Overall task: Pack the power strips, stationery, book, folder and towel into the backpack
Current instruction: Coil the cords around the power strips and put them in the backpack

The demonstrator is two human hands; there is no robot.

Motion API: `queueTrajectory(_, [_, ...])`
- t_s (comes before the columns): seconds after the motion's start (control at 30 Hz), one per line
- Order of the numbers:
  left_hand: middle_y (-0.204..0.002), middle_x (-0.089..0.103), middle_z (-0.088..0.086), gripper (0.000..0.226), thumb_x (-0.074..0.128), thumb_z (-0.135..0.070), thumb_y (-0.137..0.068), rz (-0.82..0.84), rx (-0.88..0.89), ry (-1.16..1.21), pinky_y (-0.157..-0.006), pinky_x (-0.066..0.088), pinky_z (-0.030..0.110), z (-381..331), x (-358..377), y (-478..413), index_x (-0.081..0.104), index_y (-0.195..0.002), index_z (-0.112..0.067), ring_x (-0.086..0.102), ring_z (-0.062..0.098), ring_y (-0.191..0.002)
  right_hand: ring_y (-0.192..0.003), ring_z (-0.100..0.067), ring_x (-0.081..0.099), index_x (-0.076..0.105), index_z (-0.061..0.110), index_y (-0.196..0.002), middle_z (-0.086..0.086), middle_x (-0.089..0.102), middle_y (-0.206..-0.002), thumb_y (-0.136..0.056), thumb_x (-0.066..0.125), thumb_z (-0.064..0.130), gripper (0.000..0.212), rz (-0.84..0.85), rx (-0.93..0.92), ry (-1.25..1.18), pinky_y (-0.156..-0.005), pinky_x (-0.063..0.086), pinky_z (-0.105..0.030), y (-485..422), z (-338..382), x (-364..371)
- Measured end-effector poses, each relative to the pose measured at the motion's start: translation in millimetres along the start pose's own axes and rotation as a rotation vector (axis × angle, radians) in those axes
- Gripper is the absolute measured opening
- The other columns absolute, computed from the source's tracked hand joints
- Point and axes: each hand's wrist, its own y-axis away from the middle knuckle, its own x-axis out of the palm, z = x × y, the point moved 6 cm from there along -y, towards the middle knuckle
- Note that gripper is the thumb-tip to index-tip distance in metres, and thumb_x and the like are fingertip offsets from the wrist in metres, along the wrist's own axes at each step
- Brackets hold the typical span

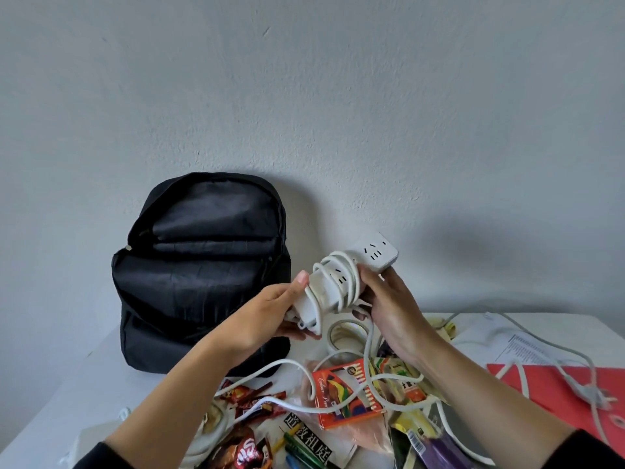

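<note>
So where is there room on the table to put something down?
Barest: the table left of the backpack, out to the table edge. A narrow band at the back right, between the paper and the wall. Crowded: the middle front, with snacks, pencil box, tape and cable loops; the folder fills the right.

You wear black sleeves, and only their ends show: your left sleeve in the bottom left corner of the view and your right sleeve in the bottom right. The cloth looks plain and matte, and both sleeves stop high on the forearms, so your forearms, wrists, left hand and right hand are bare. Your left thumbnail is cut short.
</note>
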Motion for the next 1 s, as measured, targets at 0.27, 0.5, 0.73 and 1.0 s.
queueTrajectory(0.27, [-0.094,0.071,0.003,0.042,0.042,-0.052,-0.105,0.034,0.113,0.041,-0.086,0.056,0.043,-18.9,17.8,-0.2,0.058,-0.130,-0.023,0.067,0.018,-0.083,-0.088,-0.017,0.072,0.058,0.022,-0.122,-0.003,0.077,-0.100,-0.076,0.083,0.035,0.054,-0.010,0.062,0.214,-0.068,0.053,-0.034,-2.1,-5.6,6.0])
queueTrajectory(0.5, [-0.091,0.072,0.012,0.047,0.078,-0.051,-0.082,-0.172,0.057,0.025,-0.077,0.061,0.052,-9.6,18.4,-11.2,0.063,-0.109,-0.016,0.070,0.025,-0.074,-0.096,-0.012,0.074,0.050,0.029,-0.128,0.001,0.073,-0.113,-0.089,0.077,0.026,0.048,0.052,0.040,0.400,-0.080,0.060,-0.028,1.1,3.6,9.4])
queueTrajectory(0.73, [-0.079,0.064,0.015,0.038,0.083,-0.031,-0.086,-0.267,0.182,-0.032,-0.053,0.053,0.036,-26.9,9.3,-18.7,0.058,-0.094,-0.004,0.061,0.030,-0.062,-0.090,0.004,0.068,0.044,0.052,-0.133,0.013,0.075,-0.097,-0.080,0.067,0.072,0.061,0.105,0.010,0.726,-0.090,0.049,-0.028,1.1,19.5,-7.7])
queueTrajectory(1.0, [-0.101,0.070,0.033,0.049,0.071,-0.040,-0.091,-0.376,0.001,0.270,-0.059,0.052,0.034,-25.7,-65.5,-11.1,0.060,-0.122,-0.003,0.065,0.031,-0.057,-0.097,-0.015,0.071,0.080,0.033,-0.089,0.008,0.078,-0.098,-0.097,0.066,0.033,0.015,0.174,0.162,1.350,-0.086,0.054,-0.032,-4.5,9.7,-48.0])
